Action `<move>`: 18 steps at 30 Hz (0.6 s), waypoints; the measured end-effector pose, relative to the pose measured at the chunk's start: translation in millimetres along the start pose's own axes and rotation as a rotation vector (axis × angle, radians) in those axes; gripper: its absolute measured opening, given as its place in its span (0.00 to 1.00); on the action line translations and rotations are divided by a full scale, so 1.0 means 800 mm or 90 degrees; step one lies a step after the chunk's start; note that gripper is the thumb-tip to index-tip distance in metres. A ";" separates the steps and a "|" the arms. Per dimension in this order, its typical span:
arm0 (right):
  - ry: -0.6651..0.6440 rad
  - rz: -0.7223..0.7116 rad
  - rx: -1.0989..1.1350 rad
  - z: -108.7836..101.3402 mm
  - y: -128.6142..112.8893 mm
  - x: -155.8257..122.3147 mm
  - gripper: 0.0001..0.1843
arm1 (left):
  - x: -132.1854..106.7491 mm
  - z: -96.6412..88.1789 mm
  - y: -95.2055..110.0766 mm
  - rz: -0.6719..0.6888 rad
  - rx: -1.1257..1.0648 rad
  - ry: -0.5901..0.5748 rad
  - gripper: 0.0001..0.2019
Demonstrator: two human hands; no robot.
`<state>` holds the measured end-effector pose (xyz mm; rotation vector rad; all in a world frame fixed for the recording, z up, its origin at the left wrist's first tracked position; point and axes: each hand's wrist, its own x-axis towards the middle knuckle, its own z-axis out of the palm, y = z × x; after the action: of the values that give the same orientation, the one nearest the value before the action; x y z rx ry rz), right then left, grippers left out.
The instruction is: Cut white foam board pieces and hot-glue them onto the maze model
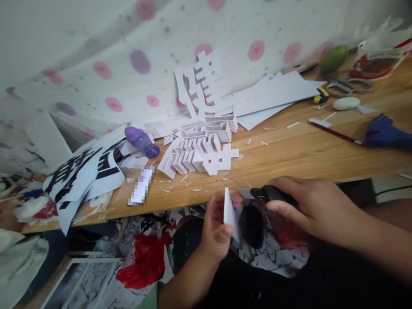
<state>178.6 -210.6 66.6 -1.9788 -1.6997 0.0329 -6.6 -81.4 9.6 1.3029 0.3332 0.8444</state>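
My left hand (211, 238) pinches a small white board piece (230, 216) upright between thumb and fingers, just off the table's front edge. In my right hand (316, 206) is a black-handled utility knife (276, 194). Its grey blade points left at the upper part of the piece; whether it touches cannot be made out. Beyond my hands on the wooden table (273, 155) lies a white cut-out character with raised side walls (202, 149). Another white cut-out character (204, 87) leans behind it against the spotted curtain.
At right are a blue tool (389, 133), scissors (350, 86), a tape measure (322, 95) and a plastic tub (384, 59). A purple bottle (142, 141) and printed sheets (83, 173) lie left. Another person's arm (3, 214) is at far left. A red bag (146, 259) lies below.
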 end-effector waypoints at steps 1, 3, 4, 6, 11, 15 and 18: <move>-0.001 -0.003 0.006 0.000 0.000 0.000 0.31 | 0.000 -0.001 -0.002 -0.002 0.004 -0.011 0.35; -0.001 -0.009 0.021 -0.001 -0.001 -0.001 0.30 | -0.001 -0.002 -0.003 -0.017 0.013 -0.020 0.36; 0.001 -0.012 0.029 -0.002 -0.002 -0.002 0.30 | -0.001 -0.001 -0.003 -0.023 0.019 -0.020 0.37; 0.005 -0.019 0.046 -0.002 -0.004 -0.003 0.29 | 0.000 0.001 -0.001 -0.023 0.035 -0.029 0.37; -0.031 0.048 -0.039 0.000 0.024 0.009 0.25 | 0.003 0.000 0.008 0.065 0.110 -0.119 0.35; -0.084 0.134 -0.195 0.002 0.088 0.033 0.23 | 0.004 -0.008 0.012 0.163 0.163 -0.169 0.35; -0.087 0.134 -0.220 0.004 0.128 0.047 0.24 | 0.002 -0.012 0.015 0.223 0.187 -0.197 0.34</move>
<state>278.8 -182.3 34.6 -2.4563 -1.6603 -0.0543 -15.9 -72.7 18.3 1.7738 -0.0224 0.8895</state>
